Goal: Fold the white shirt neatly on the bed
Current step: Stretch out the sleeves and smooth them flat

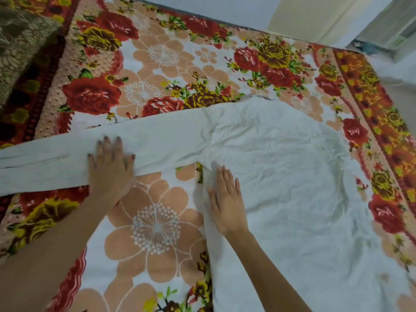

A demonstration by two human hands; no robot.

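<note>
Bedroom shot, looking down at a bed (pixel 157 233) covered in a loud fabric sheet with big red roses, yellow blooms and peach flowers on white. The crumpled white fabric shirt (pixel 292 176) is laid out flat on it. It fills the right-hand half of the view, and its body runs down to the bottom edge of the frame. One long white sleeve (pixel 168 143) sticks straight out from the shirt's body to the left and lies flat, running off the left edge of the view.

The left hand (pixel 110 165) is pressed palm-down on that sleeve, roughly midway along the visible stretch. Its fingers (pixel 105 145) are straight and spread apart, and the heel of the palm hangs over the sleeve's near edge onto the sheet. The right hand (pixel 226 203) lies flat on the shirt's left side edge just below the armpit, fingers (pixel 222 176) straight and close together, not gripping anything. Bit of blur around both hands.

Beyond the shirt, in the far left corner, sits an olive-green cushion with a pale leaf pattern (pixel 20 48). Past the bed's far edge there's a pale grey wall (pixel 225 7) and a cream door or panel (pixel 315 16), can't tell which.
</note>
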